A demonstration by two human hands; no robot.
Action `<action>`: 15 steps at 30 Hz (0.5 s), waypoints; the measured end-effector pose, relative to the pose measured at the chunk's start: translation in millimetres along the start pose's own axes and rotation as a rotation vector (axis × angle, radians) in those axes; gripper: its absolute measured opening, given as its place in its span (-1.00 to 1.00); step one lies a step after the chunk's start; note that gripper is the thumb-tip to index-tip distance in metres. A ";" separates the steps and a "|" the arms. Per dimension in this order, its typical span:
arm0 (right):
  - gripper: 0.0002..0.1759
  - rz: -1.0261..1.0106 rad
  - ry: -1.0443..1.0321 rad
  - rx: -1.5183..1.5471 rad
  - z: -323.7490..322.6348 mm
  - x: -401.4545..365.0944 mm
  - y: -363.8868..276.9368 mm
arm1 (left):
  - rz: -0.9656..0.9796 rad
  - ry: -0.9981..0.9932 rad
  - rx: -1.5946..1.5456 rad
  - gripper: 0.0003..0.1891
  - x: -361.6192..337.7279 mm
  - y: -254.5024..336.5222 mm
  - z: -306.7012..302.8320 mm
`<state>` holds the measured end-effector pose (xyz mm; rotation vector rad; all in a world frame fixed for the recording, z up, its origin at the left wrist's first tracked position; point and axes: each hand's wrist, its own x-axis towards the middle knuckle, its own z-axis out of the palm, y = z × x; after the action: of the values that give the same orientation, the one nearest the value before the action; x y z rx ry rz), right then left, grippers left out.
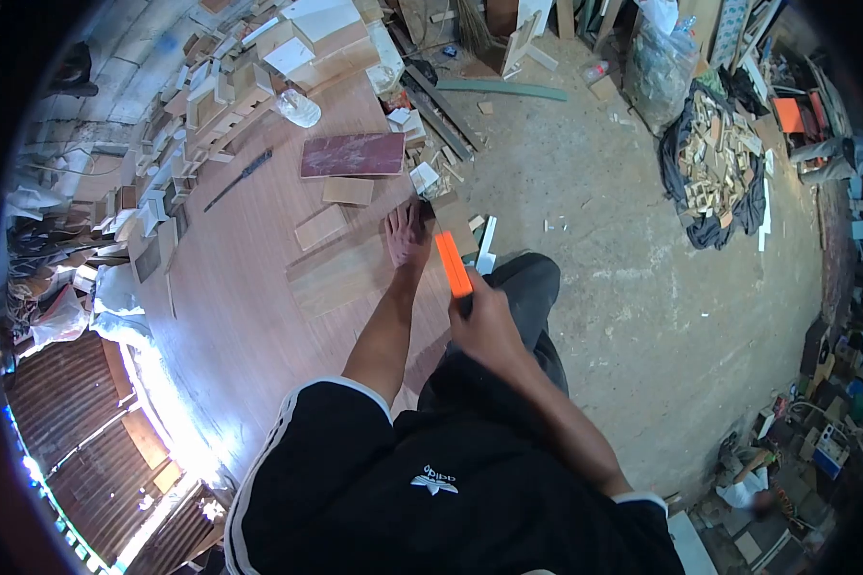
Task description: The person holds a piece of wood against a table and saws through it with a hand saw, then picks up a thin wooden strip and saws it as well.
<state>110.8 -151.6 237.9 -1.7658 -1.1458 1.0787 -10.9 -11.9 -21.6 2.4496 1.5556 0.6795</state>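
My left hand lies flat with fingers spread, pressing on a pale wooden board near the table's right edge. My right hand is closed around the black grip of a handsaw with an orange handle. The saw points away from me, just right of my left hand; its blade is hard to make out. Beyond my left hand lie a small wood block and a dark red board. Another flat wood piece rests left of my fingers.
The wooden table carries a dark thin tool, a clear plastic container and stacked wooden pieces along its far left. On the concrete floor are a cloth heaped with wood offcuts and a stuffed plastic bag.
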 end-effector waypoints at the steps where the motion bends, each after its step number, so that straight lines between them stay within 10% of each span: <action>1: -0.75 0.004 0.001 0.001 8.3 6.6 13.9 | 0.011 0.016 0.034 -0.45 0.3 5.6 -7.8; 15: -0.67 0.016 -0.018 0.010 24.1 44.5 33.5 | 0.020 0.089 -0.009 -0.49 2.6 4.6 -4.0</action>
<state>109.3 -116.7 188.3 -1.7634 -1.1372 1.1104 -8.1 -12.1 -15.6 2.4631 1.5575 0.8071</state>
